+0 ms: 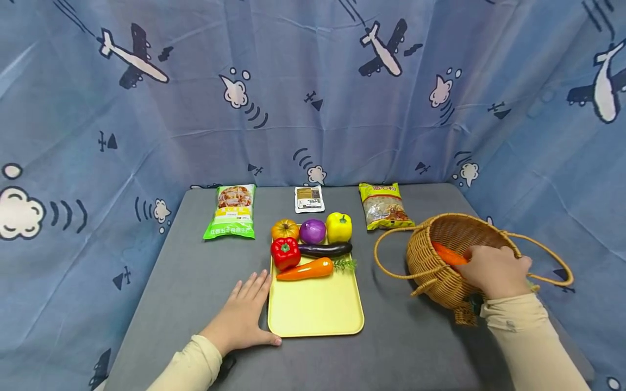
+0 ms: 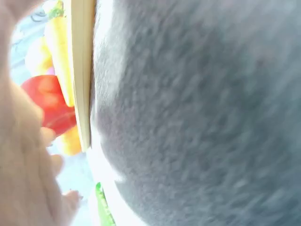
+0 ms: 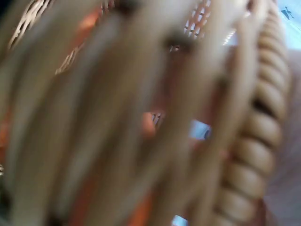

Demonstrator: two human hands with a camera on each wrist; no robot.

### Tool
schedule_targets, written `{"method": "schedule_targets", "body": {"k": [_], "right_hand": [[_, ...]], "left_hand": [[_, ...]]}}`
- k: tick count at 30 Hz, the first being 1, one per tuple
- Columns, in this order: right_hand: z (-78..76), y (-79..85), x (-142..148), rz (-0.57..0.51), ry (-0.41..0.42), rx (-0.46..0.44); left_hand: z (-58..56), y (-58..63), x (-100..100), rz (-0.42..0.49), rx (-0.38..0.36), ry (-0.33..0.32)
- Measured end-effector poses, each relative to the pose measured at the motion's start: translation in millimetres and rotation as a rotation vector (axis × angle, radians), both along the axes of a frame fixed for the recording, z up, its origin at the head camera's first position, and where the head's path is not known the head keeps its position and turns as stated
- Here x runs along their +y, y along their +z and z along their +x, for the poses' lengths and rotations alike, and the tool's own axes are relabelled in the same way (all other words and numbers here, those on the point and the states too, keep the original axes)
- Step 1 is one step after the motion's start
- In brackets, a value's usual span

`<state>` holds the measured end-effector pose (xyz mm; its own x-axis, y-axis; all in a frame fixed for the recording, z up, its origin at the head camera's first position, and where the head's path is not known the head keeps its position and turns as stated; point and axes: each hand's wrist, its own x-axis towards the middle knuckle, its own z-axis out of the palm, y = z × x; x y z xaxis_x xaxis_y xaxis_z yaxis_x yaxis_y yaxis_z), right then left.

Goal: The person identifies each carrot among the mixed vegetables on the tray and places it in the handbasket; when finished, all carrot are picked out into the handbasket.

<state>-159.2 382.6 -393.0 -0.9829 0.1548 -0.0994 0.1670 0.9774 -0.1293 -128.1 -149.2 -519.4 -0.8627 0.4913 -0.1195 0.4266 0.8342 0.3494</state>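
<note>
A wicker basket [image 1: 440, 282] with two loop handles stands tilted at the right, its mouth facing me. My right hand [image 1: 496, 270] reaches over its rim and grips an orange carrot [image 1: 446, 254] inside; the fingertips are hidden behind the hand. In the right wrist view the basket's weave [image 3: 155, 94] fills the picture, with bits of orange showing through the gaps. My left hand [image 1: 244, 316] lies spread with straight fingers along the left edge of a yellow tray [image 1: 318, 309]. On the tray are a red bell pepper [image 1: 286, 253], another carrot [image 1: 305, 269] and an eggplant [image 1: 326, 250].
At the tray's far end sit a small pumpkin [image 1: 285, 229], a purple round vegetable [image 1: 312, 231] and a yellow bell pepper [image 1: 339, 227]. Behind them lie a green food bag [image 1: 233, 213], a small white packet [image 1: 309, 199] and a yellow bag [image 1: 385, 207]. A blue curtain [image 1: 313, 98] surrounds the grey table.
</note>
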Motion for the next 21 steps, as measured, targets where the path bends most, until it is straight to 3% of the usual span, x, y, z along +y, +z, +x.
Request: {"method": "schedule_targets", "body": {"k": [3, 5, 9, 12, 14, 17, 21], "right_hand": [[-1.9, -3.0, 1, 0.0, 0.001, -0.001], [-1.1, -3.9, -3, 0.002, 0.007, 0.082], [6.2, 1.1, -33, 0.019, 0.088, 0.438], [9.4, 6.4, -69, 0.031, 0.244, 0.721], [8.8, 6.2, -95, 0.023, 0.37, 0.823], [4.4, -5.1, -136, 0.013, 0.536, 0.84], [-7.8, -39.2, -186, 0.022, 0.654, 0.665]], "left_hand": [[2.9, -0.9, 1, 0.024, 0.077, -0.03], [4.2, -0.6, 1, 0.026, 0.109, -0.04], [4.9, -0.6, 1, -0.002, 0.126, -0.034], [5.3, -0.3, 1, -0.002, 0.12, -0.027], [5.7, 0.3, 1, 0.008, 0.122, -0.024], [5.9, -3.0, 0, 0.026, 0.147, -0.02], [6.5, -5.8, 1, 0.03, 0.16, -0.023]]}}
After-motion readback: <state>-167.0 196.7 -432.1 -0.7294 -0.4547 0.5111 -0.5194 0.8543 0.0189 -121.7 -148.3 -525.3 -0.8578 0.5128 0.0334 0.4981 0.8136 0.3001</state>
